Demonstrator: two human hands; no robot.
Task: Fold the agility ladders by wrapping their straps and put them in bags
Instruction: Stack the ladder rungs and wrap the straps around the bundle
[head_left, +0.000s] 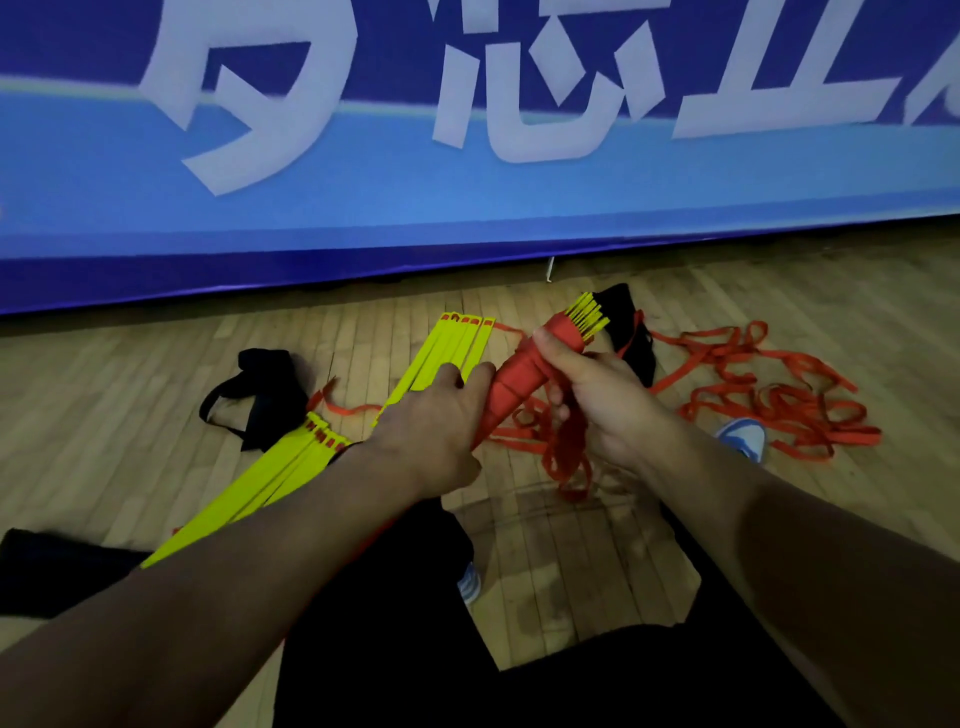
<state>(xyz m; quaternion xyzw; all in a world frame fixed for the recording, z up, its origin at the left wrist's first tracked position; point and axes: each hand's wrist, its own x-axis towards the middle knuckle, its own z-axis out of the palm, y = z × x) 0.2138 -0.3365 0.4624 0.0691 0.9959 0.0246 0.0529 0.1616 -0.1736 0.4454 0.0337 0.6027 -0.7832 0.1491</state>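
Fingers (558, 402) of the right hand (602, 410) curl around a bundle of yellow ladder rungs (530, 369) wound in orange strap, pinching the loose strap end (569, 457) below it, while the left hand (441, 421) grips the bundle's lower end, held above a wooden gym floor (130, 415). Left of the bundle lie two flat stacks of yellow rungs (441, 358) and a black bag (265, 389); behind it another black bag (631, 332), to its right tangled orange straps (769, 395), beyond a blue banner (363, 208).
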